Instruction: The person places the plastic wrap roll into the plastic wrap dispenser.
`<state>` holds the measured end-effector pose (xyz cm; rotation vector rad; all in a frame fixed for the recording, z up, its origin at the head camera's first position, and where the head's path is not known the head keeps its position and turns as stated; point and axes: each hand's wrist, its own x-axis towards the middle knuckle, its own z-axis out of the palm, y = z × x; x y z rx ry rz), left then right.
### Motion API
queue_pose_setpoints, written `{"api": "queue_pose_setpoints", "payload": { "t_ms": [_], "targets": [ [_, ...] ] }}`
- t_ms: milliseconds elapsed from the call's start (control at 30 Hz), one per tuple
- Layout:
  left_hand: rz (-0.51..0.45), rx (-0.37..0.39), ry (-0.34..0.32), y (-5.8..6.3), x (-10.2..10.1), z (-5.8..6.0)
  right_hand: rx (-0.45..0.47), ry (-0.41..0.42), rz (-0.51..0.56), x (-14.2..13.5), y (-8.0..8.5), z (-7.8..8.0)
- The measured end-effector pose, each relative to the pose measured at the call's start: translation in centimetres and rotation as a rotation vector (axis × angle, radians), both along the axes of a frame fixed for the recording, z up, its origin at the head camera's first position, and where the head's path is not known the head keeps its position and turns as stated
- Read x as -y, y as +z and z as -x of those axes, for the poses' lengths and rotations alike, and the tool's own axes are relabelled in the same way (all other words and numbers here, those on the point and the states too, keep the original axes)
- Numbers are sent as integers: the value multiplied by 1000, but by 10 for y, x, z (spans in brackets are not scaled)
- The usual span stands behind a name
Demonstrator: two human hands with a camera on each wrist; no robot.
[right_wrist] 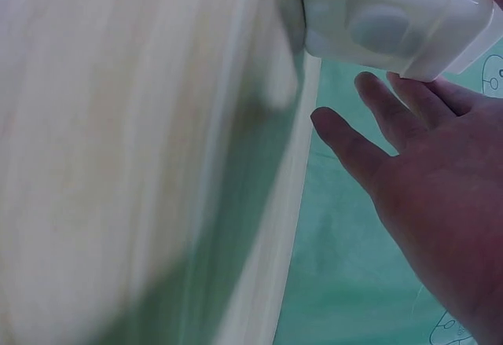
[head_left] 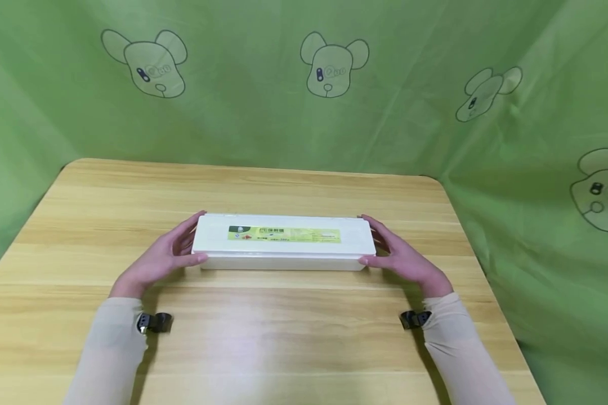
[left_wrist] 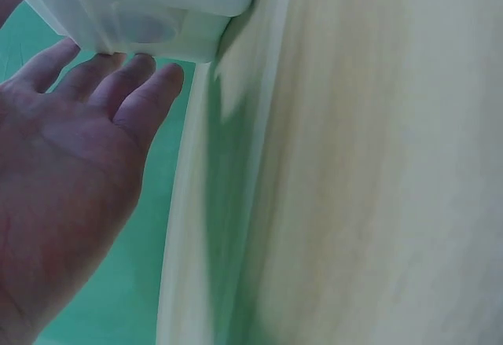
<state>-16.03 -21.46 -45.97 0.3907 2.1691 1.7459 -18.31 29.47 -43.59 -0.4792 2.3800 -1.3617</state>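
Observation:
A long white cling film box (head_left: 284,262) with a green and yellow label on its lid lies crosswise in the middle of the table. My left hand (head_left: 160,255) holds its left end, thumb at the front corner and fingers reaching to the back corner. At the opposite end my right hand (head_left: 403,256) grips it the same way. In the left wrist view, fingertips (left_wrist: 149,86) of the left hand meet the far side of the box (left_wrist: 149,27). The right wrist view has the right hand (right_wrist: 440,172) with some fingertips against the box end (right_wrist: 377,27).
The wooden table (head_left: 294,337) has rounded back corners. Behind it and along the right side hangs a green curtain (head_left: 253,112) printed with cartoon animal heads. Dark bands with small devices (head_left: 154,322) sit at both wrists, by the light sleeves (head_left: 106,349).

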Motion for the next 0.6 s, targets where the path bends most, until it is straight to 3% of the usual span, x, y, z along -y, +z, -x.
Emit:
{"api": "queue_pose_setpoints", "payload": {
  "t_ms": [467, 600],
  "targets": [
    [-4, -41, -17, 2, 0, 3, -29, 29, -6, -2, 7, 0],
    [48, -83, -3, 6, 3, -1, -39, 35, -12, -8, 8, 1]
  ]
}}
